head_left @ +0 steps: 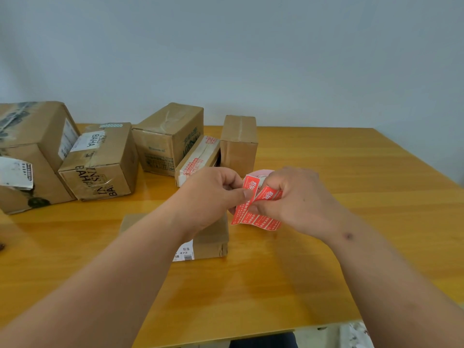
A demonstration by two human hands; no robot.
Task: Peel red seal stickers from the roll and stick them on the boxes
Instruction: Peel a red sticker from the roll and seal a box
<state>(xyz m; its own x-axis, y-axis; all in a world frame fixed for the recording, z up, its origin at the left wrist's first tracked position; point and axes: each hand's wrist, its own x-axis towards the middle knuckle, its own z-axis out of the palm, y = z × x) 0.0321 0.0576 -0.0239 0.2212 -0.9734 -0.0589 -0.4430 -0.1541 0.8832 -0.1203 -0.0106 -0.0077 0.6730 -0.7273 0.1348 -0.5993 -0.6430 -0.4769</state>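
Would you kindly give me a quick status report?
Left hand pinching red sticker. Right hand gripping roll. Flat box waiting below, unobstructed.

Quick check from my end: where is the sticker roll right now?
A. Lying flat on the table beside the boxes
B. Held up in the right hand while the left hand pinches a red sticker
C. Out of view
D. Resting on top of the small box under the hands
B: the right hand grips the sticker roll above the table, and the left hand pinches a red sticker at its strip.
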